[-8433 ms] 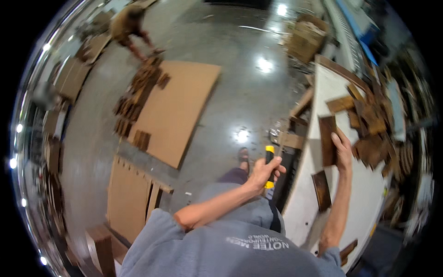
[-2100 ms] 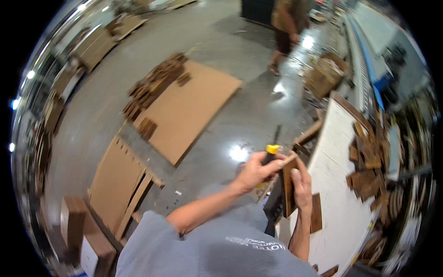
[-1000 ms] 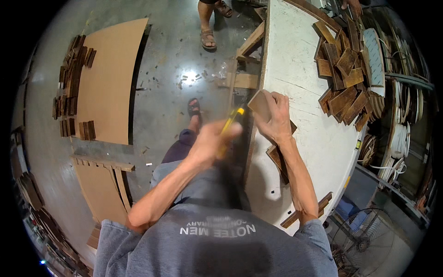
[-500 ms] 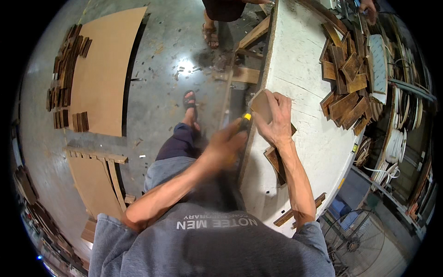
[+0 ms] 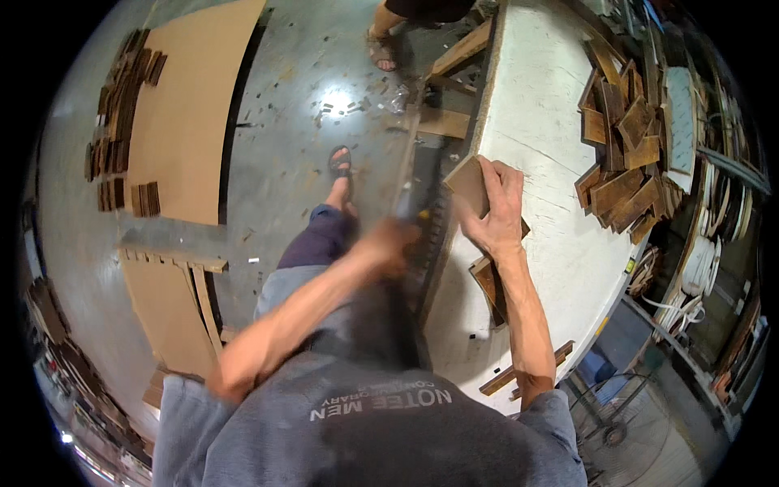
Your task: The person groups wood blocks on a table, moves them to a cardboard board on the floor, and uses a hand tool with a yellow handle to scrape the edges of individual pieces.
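My right hand (image 5: 499, 213) grips a short flat wood piece (image 5: 468, 188) at the left edge of the white worktable (image 5: 545, 130). Its fingers lie along the piece's right side, and the piece's far corner juts past the table edge. To the left of the table, my left hand (image 5: 389, 246) is smeared by motion. It is closed round a yellow-and-black hand tool (image 5: 423, 214), too blurred to tell its kind. Beneath and beside my right wrist, darker wood pieces (image 5: 489, 288) lie on the table.
A heap of brown wood pieces (image 5: 621, 146) covers the table's far right. Brown board (image 5: 191, 114) with stacked strips (image 5: 122, 105) lies on the floor to the left. Another person's sandalled foot (image 5: 381, 53) stands ahead. A fan (image 5: 613, 434) is at the lower right.
My left hand and the tool have moved down and slightly left, away from the wood piece. My right hand keeps its hold on the piece. The whole view has shifted slightly.
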A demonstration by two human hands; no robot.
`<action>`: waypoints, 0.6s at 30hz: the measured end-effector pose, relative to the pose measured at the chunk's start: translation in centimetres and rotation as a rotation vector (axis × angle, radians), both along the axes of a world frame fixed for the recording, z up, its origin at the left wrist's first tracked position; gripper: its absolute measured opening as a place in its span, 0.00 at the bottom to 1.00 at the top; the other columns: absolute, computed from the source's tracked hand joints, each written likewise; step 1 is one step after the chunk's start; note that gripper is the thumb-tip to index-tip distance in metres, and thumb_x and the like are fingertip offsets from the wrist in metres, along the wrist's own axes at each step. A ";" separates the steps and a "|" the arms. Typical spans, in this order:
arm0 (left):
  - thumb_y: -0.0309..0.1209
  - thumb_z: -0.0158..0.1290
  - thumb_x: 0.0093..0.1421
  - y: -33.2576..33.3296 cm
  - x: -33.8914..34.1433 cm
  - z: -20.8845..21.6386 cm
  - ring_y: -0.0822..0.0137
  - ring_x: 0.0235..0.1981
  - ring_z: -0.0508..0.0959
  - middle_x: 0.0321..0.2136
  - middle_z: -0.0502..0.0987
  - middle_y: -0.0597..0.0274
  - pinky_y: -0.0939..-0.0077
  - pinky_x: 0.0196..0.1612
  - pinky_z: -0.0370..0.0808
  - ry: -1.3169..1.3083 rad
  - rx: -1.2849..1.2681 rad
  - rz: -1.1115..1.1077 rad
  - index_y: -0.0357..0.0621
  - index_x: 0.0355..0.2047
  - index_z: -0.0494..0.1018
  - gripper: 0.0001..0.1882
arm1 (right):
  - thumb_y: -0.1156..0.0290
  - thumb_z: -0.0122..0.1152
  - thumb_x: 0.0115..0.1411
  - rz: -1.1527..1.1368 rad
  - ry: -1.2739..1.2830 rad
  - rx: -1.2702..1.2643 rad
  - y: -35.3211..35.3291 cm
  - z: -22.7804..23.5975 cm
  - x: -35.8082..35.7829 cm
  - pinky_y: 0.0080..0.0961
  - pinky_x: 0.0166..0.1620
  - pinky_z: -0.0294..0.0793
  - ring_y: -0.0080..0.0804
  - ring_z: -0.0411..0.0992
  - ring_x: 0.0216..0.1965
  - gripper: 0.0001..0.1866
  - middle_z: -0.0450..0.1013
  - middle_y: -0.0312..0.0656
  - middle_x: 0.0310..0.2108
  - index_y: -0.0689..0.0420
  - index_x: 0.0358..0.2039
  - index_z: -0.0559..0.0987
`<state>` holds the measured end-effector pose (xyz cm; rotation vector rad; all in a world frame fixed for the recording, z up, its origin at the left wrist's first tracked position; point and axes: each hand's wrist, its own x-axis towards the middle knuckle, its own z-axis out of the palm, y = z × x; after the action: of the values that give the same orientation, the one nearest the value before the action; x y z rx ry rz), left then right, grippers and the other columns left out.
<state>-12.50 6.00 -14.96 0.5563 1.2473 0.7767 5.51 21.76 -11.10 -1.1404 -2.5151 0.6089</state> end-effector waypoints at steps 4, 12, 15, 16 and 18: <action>0.43 0.50 0.68 0.2 0.2 -6.2 0.60 0.27 0.78 0.30 0.77 0.53 0.69 0.25 0.73 -0.307 -0.414 0.304 0.37 0.45 0.74 0.19 | 0.67 0.72 0.46 0.014 0.015 0.039 0.8 -0.1 -0.7 0.48 0.56 0.67 0.55 0.65 0.50 0.37 0.68 0.55 0.50 0.61 0.58 0.72; 0.35 0.47 0.69 3.4 -2.3 2.0 0.68 0.26 0.78 0.31 0.77 0.53 0.74 0.22 0.75 -0.355 -0.205 0.378 0.38 0.41 0.67 0.11 | 0.62 0.70 0.49 -0.031 0.081 -0.070 1.7 3.4 0.7 0.44 0.53 0.73 0.48 0.69 0.51 0.40 0.68 0.56 0.52 0.63 0.62 0.67; 0.36 0.49 0.69 2.9 -3.1 4.1 0.71 0.24 0.76 0.32 0.78 0.55 0.77 0.21 0.72 -0.286 -0.086 0.372 0.39 0.43 0.67 0.12 | 0.60 0.67 0.52 -0.261 0.638 -0.290 2.0 8.9 0.0 0.43 0.54 0.76 0.43 0.71 0.53 0.41 0.70 0.51 0.51 0.63 0.64 0.65; 0.38 0.51 0.69 2.7 -3.1 4.9 0.71 0.24 0.74 0.34 0.78 0.53 0.77 0.22 0.71 -0.304 -0.063 0.409 0.38 0.45 0.67 0.15 | 0.61 0.64 0.54 -0.305 0.925 -0.383 1.7 10.4 -0.4 0.43 0.56 0.76 0.41 0.71 0.55 0.40 0.70 0.48 0.51 0.62 0.65 0.64; 0.40 0.52 0.69 3.5 -2.0 8.0 0.71 0.26 0.73 0.35 0.77 0.52 0.77 0.23 0.71 -0.504 -0.069 0.537 0.37 0.45 0.68 0.17 | 0.63 0.62 0.53 -0.309 1.239 -0.480 0.8 11.3 0.0 0.44 0.60 0.73 0.40 0.70 0.57 0.40 0.69 0.47 0.53 0.60 0.66 0.63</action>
<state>-14.47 9.49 -6.99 -0.0528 0.9456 1.2278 5.47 22.58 0.24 -0.8166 -1.1480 1.3295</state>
